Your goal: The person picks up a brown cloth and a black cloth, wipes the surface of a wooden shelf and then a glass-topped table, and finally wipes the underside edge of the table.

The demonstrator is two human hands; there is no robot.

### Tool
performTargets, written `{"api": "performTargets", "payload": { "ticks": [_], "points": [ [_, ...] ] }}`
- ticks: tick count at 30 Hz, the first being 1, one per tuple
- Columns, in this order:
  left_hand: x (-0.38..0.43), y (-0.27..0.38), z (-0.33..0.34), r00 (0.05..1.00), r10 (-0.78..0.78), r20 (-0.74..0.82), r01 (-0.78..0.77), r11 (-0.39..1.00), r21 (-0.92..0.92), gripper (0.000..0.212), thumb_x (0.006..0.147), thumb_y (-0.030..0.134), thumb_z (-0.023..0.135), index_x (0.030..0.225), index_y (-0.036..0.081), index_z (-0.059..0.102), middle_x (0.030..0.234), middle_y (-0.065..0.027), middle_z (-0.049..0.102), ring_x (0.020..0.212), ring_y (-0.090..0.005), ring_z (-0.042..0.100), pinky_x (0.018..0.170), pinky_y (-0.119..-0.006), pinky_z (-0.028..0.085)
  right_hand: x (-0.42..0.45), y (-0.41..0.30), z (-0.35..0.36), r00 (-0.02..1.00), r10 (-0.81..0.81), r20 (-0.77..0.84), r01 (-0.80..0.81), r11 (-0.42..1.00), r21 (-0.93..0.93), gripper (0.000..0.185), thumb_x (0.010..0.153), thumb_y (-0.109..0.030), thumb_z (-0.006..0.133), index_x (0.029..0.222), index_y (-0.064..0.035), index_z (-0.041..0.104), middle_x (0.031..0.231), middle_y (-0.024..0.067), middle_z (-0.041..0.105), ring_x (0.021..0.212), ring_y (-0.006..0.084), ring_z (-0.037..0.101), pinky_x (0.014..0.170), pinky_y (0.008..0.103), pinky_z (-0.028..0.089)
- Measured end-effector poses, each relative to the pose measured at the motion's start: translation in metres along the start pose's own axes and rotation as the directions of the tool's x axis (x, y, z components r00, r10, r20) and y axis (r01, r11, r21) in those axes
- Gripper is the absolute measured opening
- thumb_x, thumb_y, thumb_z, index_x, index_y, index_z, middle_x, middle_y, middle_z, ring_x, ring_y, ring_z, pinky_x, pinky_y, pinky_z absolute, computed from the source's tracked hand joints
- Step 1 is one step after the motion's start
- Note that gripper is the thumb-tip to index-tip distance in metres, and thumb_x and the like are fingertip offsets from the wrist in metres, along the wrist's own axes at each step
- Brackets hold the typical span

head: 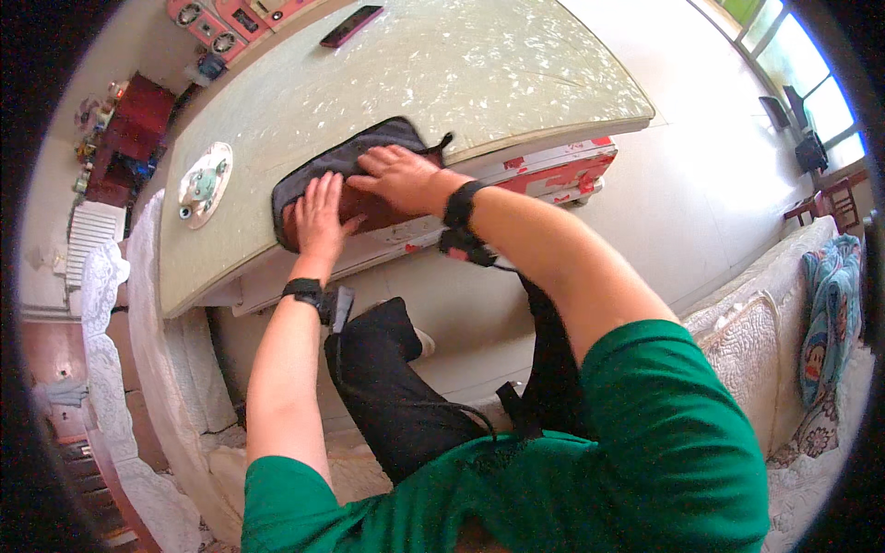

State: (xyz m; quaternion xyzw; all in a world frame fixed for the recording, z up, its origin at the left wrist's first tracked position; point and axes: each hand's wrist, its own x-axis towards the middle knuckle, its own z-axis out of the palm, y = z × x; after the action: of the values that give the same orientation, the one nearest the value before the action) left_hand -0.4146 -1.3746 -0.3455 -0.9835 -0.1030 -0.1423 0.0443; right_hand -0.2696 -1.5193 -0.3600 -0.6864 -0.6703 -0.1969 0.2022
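Note:
A dark grey cloth (359, 148) with a black border, a loop at its right corner and a reddish-brown part nearest me lies over the table's near edge. My left hand (321, 218) rests flat on its left part, fingers apart. On the right part lies my right hand (401, 180), palm down, its fingers spread. Neither hand grips the cloth. Both wrists wear black straps with small devices.
The marbled table top (484, 69) bears a phone (351, 26) at the far side and an oval plate with a face design (206, 185) at the left. Red and white drawers (553, 169) show under it. A quilted sofa (740, 345) stands at the right.

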Motion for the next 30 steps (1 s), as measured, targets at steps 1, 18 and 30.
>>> {"api": "performTargets", "payload": {
  "ticks": [1,18,30],
  "points": [
    [0.012,0.015,0.003,0.999,0.028,0.027,-0.029,0.999,0.017,0.081,0.066,0.024,0.074,0.134,0.014,0.032,0.138,-0.0059,0.034,0.128,-0.0274,0.030,0.102,-0.046,0.026,-0.015,0.013,-0.008,0.999,0.009,-0.038,-0.010,1.000,-0.026,0.039,0.083,-0.022,0.047,0.121,-0.0160,0.049,0.117,0.0125,0.049,0.116,0.0292,0.042,0.098,0.0395,0.032],
    [0.159,0.280,0.040,0.945,0.326,0.010,-0.321,0.936,-0.143,0.077,0.073,0.038,0.066,0.134,0.010,0.030,0.137,-0.0094,0.033,0.128,-0.0292,0.028,0.102,-0.050,0.023,-0.229,0.175,-0.154,0.918,0.385,0.097,-0.354,0.904,-0.239,0.064,0.072,-0.035,0.065,0.130,-0.0225,0.042,0.133,0.0142,0.040,0.124,0.0316,0.037,0.103,0.0418,0.030],
    [0.172,0.316,0.061,0.951,0.269,-0.152,-0.294,0.940,-0.175,0.050,0.083,0.020,0.049,0.131,0.010,0.037,0.137,-0.0085,0.035,0.127,-0.0290,0.031,0.102,-0.047,0.023,-0.242,0.182,-0.155,0.838,0.543,0.053,-0.498,0.802,-0.329,0.074,0.065,-0.035,0.072,0.131,-0.0217,0.040,0.132,0.0129,0.041,0.123,0.0312,0.037,0.102,0.0424,0.030]
  ]
}}
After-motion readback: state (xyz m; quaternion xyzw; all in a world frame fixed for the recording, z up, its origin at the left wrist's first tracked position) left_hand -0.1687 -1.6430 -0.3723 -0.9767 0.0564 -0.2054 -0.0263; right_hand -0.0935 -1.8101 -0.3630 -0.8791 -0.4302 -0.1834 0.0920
